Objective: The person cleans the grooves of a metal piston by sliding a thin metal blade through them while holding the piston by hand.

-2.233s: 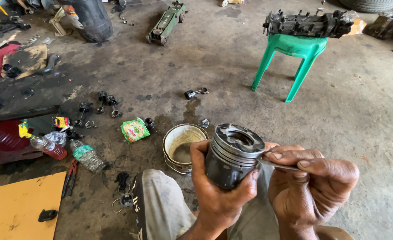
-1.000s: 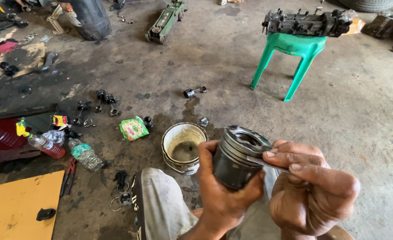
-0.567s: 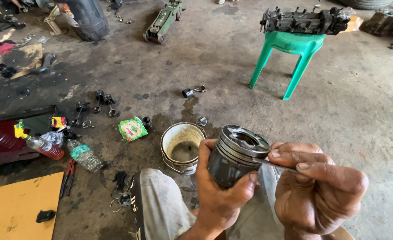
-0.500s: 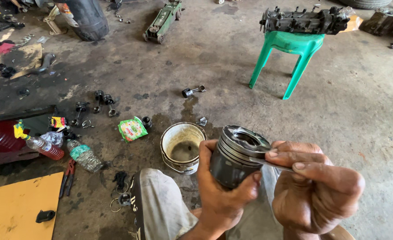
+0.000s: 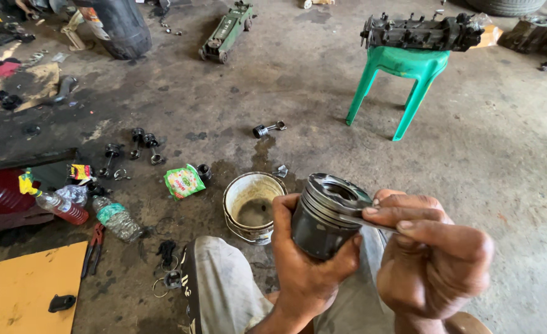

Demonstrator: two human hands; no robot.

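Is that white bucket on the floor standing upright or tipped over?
Upright. The white bucket sits on the concrete floor with its round mouth facing up, so its stained inside and bottom show. It looks nearly empty.

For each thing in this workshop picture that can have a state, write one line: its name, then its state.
piston: held up, tilted, in the left hand
right hand: fingertips pinching a thin metal strip at the piston's rim
bucket: upright, open, nearly empty
green stool: standing, engine part on top
plastic bottles: lying down
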